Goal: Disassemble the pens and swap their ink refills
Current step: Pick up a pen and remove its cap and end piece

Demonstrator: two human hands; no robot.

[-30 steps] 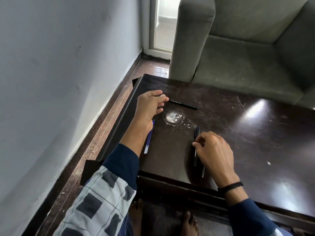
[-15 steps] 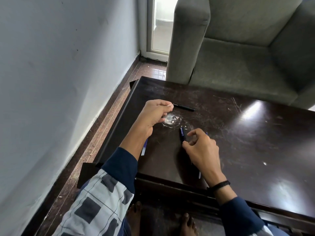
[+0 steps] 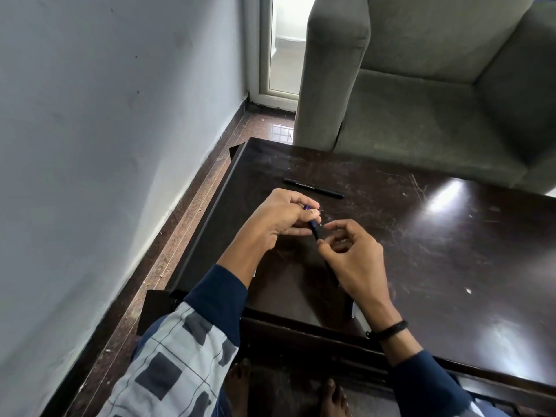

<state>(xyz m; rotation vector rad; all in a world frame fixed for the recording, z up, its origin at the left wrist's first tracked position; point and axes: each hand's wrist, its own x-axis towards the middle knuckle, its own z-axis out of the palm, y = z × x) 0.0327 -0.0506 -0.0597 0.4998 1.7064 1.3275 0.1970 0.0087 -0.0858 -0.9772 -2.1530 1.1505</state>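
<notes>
Slippage risk: pen [image 3: 316, 231], gripped in left hand [image 3: 279, 218] and pinched by right hand [image 3: 355, 260] (contact small), may drop parts off table [image 3: 421, 236] edge.

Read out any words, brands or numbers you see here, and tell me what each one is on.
White print on the far pen, lying on the table: too small and blurred to read.
Held pen: no print shows.
Nothing else in view carries text.
</notes>
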